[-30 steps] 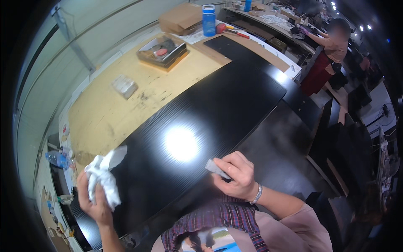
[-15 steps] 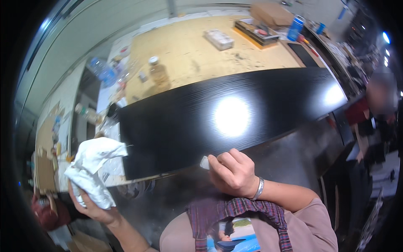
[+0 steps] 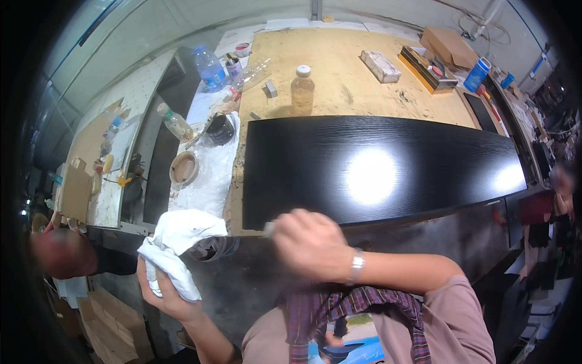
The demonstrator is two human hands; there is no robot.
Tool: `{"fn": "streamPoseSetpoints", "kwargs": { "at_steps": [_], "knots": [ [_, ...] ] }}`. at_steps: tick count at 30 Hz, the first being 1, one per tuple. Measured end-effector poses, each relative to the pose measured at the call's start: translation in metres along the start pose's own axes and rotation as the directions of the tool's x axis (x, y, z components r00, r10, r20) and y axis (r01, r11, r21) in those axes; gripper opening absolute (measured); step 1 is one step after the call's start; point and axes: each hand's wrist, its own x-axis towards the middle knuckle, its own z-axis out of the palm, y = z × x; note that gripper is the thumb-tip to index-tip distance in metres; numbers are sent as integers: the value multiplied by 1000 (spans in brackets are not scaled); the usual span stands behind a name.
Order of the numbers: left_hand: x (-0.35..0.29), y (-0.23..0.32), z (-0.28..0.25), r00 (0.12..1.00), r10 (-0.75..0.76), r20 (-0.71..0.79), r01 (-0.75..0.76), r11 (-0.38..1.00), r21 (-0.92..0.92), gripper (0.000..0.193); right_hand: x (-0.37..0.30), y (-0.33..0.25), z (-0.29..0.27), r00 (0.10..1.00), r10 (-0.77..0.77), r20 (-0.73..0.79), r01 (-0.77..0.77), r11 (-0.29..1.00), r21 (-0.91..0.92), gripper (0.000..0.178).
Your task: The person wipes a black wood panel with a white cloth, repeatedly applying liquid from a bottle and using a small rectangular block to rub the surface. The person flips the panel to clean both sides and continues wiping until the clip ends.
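My left hand [image 3: 174, 301] is closed around a crumpled white cloth [image 3: 185, 230], held up left of a long black wood-grain panel [image 3: 309, 170]. The panel lies flat on the worktable, with bright light reflected in its surface. At the panel's near edge, toward its left corner, is my right hand [image 3: 312, 246], blurred by motion. Its fingers are closed on a small whitish piece [image 3: 269, 229] that pokes out on the left; its kind is not clear. Whether the piece touches the panel I cannot tell.
Behind the panel stand a bottle of yellowish liquid [image 3: 302, 91], a small grey block [image 3: 270, 90] and a whitish block [image 3: 381, 67]. A round tub [image 3: 183, 168], a dark can [image 3: 219, 129] and a water bottle [image 3: 209, 70] sit left. Another person [image 3: 63, 252] is at far left.
The view has swung left, so the table things sit farther right in it. Against the panel, my right hand has moved left, nearer its near-left corner. My left hand still holds the cloth.
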Motion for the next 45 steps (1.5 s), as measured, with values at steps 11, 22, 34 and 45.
{"fn": "streamPoseSetpoints", "kwargs": {
  "at_steps": [11, 22, 34, 45],
  "knots": [
    [16, -7, 22, 993, 17, 114, -1, 989, -146, 49, -9, 0, -1, 999, 23, 48, -24, 1000, 12, 25],
    [30, -22, 26, 977, 71, 203, -71, 997, -7, 54, -156, 53, -152, 561, 600, -571, -825, 468, -318, 27],
    [20, 39, 129, 839, 349, 416, -207, 914, -348, 70, -222, 91, -178, 417, 547, -726, -894, 390, -220, 27],
    [-3, 43, 180, 687, 224, 691, -71, 967, -243, 66, -301, 149, -249, 323, 514, -794, -946, 203, -254, 23]
  ]
}}
